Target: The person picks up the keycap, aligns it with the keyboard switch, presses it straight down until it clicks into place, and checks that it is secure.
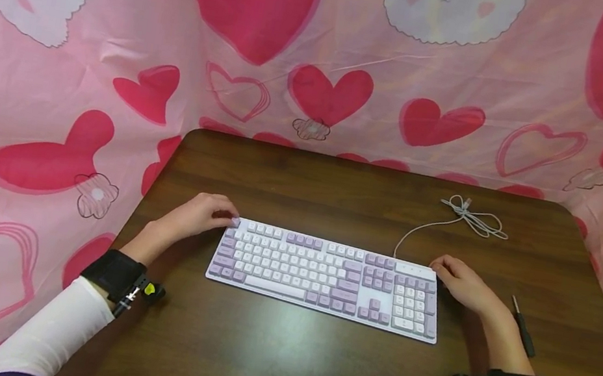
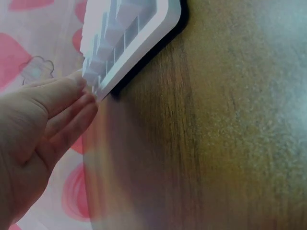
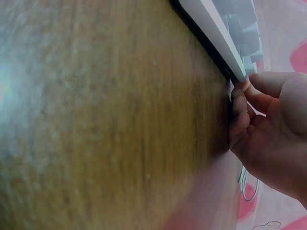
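A white and lilac keyboard [image 1: 323, 277] lies on the brown table, slightly angled. At its far left corner my left hand [image 1: 210, 212] grips the edge. In the left wrist view the thumb [image 2: 64, 91] is over the keys, while the other fingers meet the side of the case. My right hand [image 1: 464, 283] holds the far right corner. The right wrist view shows that thumb [image 3: 273, 82] at the edge of the case and the other fingers curled low beside the table top.
A thin white cable [image 1: 432, 223] leaves the keyboard's back edge and ends in a tied coil [image 1: 476, 221]. Right of my right hand lies a small black-handled screwdriver [image 1: 524, 332]. Pink heart-printed cloth [image 1: 337, 36] hangs behind and beside the wooden table [image 1: 251, 357].
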